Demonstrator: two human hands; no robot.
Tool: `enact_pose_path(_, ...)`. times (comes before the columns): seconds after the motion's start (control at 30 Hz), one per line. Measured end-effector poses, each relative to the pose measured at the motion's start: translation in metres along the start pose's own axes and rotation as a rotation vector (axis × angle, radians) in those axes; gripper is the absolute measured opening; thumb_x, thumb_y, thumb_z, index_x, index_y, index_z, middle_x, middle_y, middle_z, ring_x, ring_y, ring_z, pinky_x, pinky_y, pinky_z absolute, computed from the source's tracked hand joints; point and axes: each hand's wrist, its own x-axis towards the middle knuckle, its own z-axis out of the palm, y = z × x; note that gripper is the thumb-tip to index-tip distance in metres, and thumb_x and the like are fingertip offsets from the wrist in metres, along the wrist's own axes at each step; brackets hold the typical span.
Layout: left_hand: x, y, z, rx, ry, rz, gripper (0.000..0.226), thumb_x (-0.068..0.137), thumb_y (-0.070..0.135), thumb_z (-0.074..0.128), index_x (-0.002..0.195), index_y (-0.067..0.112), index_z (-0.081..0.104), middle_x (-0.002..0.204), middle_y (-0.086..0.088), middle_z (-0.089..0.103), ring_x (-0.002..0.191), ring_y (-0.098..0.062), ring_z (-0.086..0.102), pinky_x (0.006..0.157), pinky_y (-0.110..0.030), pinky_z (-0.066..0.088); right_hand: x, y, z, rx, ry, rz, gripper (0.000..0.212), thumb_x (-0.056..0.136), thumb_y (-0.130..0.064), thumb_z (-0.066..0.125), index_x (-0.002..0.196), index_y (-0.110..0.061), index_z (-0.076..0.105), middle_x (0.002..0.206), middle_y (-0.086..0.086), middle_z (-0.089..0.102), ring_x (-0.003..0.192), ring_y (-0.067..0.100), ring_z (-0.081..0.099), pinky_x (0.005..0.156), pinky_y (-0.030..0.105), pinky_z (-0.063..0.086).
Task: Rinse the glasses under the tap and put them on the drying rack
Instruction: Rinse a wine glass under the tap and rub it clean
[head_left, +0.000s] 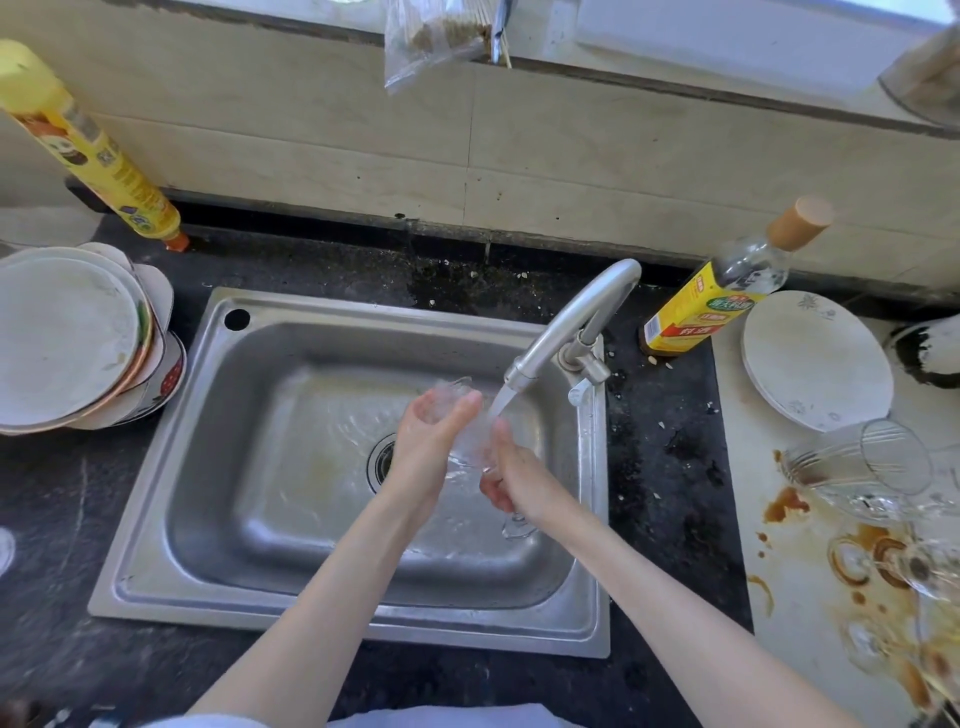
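A clear glass (470, 434) is held tilted over the steel sink (156, 441), under the stream running from the metal tap (566, 327). My left hand (426, 441) wraps around its upper part. My right hand (511, 475) grips its lower end, partly behind the glass. Water splashes over the glass and into the basin. Several other glasses (857, 462) lie and stand on the stained white board at the right. No drying rack is visible.
A stack of dirty plates (67, 338) sits left of the sink. A yellow bottle (98, 150) leans on the wall at back left. A yellow-labelled bottle (717, 296) and a white plate (815, 358) stand right of the tap. The drain (382, 460) is open.
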Motion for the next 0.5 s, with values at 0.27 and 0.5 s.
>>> enact_pose_path(0.27,0.024,0.017,-0.008,-0.181,-0.046,-0.119,0.021,0.078,0.027,0.071,0.082,0.012,0.057,0.066,0.002,0.058,0.066,-0.013,0.054,0.066,-0.02,0.044,-0.001,-0.015,-0.023,-0.217,-0.152,-0.02,0.02,0.096,-0.019,0.049,0.077,-0.013,0.053,0.061,0.001,0.056,0.059,0.012,0.056,0.059,0.023,0.044)
enact_pose_path(0.5,0.047,0.026,-0.023,-0.391,-0.035,-0.453,0.03,0.085,0.041,0.062,0.081,0.014,0.051,0.073,-0.003,0.049,0.061,-0.015,0.054,0.064,-0.027,0.051,0.006,-0.037,-0.039,0.335,-0.247,0.134,0.022,0.095,-0.018,0.048,0.101,-0.001,0.061,0.075,0.006,0.069,0.066,0.016,0.066,0.059,0.024,0.052)
